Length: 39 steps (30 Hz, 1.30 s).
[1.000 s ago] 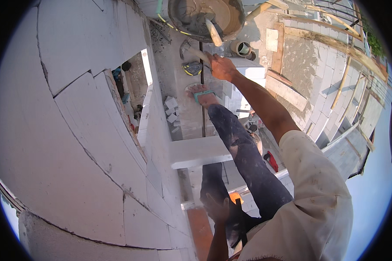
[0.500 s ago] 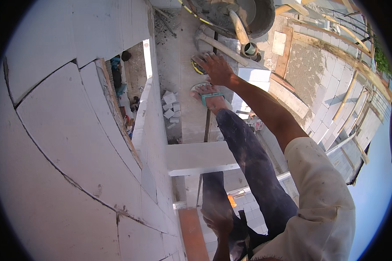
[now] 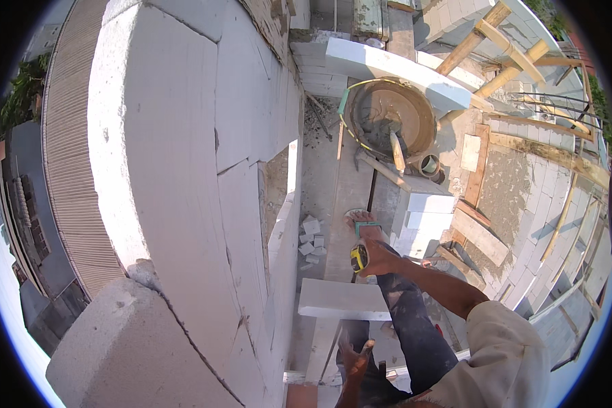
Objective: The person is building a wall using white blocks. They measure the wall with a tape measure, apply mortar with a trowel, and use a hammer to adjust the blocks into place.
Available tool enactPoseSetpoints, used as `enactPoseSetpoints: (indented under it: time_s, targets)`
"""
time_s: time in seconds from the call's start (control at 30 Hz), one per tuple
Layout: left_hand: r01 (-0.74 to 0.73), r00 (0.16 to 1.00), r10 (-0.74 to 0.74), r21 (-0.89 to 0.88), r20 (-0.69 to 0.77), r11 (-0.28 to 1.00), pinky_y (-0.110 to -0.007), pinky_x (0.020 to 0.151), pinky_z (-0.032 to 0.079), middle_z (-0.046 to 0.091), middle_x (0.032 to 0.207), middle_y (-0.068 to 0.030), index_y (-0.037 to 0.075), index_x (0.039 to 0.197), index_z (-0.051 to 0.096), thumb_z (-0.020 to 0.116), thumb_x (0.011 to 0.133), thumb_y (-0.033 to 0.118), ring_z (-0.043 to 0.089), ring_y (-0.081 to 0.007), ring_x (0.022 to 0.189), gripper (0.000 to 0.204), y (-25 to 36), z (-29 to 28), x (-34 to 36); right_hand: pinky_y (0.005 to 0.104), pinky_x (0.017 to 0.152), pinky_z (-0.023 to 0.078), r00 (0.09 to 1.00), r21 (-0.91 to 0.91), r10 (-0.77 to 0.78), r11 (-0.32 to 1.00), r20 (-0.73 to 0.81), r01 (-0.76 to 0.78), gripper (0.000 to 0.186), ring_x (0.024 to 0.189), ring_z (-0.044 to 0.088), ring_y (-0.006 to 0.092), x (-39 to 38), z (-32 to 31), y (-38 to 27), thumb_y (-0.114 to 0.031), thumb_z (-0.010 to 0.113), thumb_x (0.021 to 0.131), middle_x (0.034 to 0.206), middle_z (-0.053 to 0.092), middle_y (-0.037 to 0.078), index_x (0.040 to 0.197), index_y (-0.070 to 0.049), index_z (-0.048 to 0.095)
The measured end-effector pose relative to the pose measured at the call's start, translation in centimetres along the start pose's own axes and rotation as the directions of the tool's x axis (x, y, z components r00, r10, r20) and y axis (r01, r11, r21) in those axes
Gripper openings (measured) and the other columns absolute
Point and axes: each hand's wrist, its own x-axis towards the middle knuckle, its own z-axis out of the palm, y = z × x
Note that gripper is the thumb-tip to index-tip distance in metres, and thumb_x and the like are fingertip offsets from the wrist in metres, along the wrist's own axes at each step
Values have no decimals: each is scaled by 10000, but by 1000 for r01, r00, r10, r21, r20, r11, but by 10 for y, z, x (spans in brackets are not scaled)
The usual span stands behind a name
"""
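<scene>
My right hand (image 3: 381, 260) is closed around a yellow and black tape measure (image 3: 358, 258), held above the plank beside my knee. Lower down, my left hand (image 3: 355, 359) hangs near my other leg, its fingers apart and nothing in it. A white block (image 3: 343, 298) lies crosswise between my hands. My foot in a sandal with a green strap (image 3: 367, 227) rests on the plank (image 3: 347, 204) ahead. Beyond it lies a hammer (image 3: 386, 173) with a wooden handle, beside a round tub (image 3: 425, 126) of grey mortar with a wooden-handled tool (image 3: 396, 151) in it.
A tall white block wall (image 3: 177, 156) rises close on my left, with an opening in it. Broken block pieces (image 3: 311, 238) lie at its foot. Stacked white blocks (image 3: 425, 214) and a small round container (image 3: 430, 164) stand to the right. Wooden poles (image 3: 472, 37) cross farther off.
My right hand has picked up the tape measure from the plank and drawn it back toward me. My left hand has opened its fingers. The view has swung to show more of the wall and tub.
</scene>
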Motion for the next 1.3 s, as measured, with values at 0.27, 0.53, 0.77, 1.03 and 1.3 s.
enactPoseSetpoints:
  time_s: [0.27, 0.53, 0.77, 1.03, 1.3]
  targets:
    - [-311, 935, 328, -137, 131, 941, -400, 1136, 447, 508, 1469, -198, -50, 1570, 247, 914, 763, 246, 538, -309, 1354, 1088, 129, -42, -54, 391, 1001, 498, 969, 408, -49, 911, 243, -56, 982, 1204, 611, 291, -222, 34, -121, -453, 901, 768, 1283, 598, 234, 1417, 51, 362]
    - [-436, 898, 435, -6, 63, 900, -349, 1075, 488, 620, 1398, -158, -4, 1481, 491, 841, 859, 261, 619, -260, 1270, 761, 210, -100, -148, 392, 918, 548, 948, 500, 66, 837, 310, -222, 588, 1164, 621, 218, -272, -21, -195, -485, 795, 905, 1251, 642, 101, 1270, -51, 638]
    - [-483, 870, 457, -133, -184, 866, -388, 1083, 476, 642, 1378, -187, 91, 1455, 600, 729, 963, 357, 617, -309, 1285, 574, 201, -110, -181, 310, 702, 513, 897, 475, 107, 818, 429, -324, 264, 807, 572, 120, -285, -48, -270, -236, 858, 856, 898, 618, 9, 1001, -99, 685]
    - [-490, 749, 507, 160, -427, 857, -438, 954, 531, 624, 1202, -207, 102, 1370, 613, 759, 923, 243, 643, -377, 1093, 491, 130, -209, -302, 303, 691, 559, 973, 735, -231, 654, -30, 178, 97, 690, 591, 105, -257, -222, -450, -43, 754, 876, 786, 633, 4, 946, -58, 689]
    - [-424, 483, 519, 330, -706, 844, -475, 936, 535, 599, 1194, -214, 107, 1358, 664, 717, 906, 104, 636, -399, 1073, 455, 68, -254, -350, 334, 686, 577, 857, 690, -290, 508, -426, 515, 187, 720, 565, 126, -246, -258, -558, -126, 714, 950, 968, 646, 36, 1118, -49, 682]
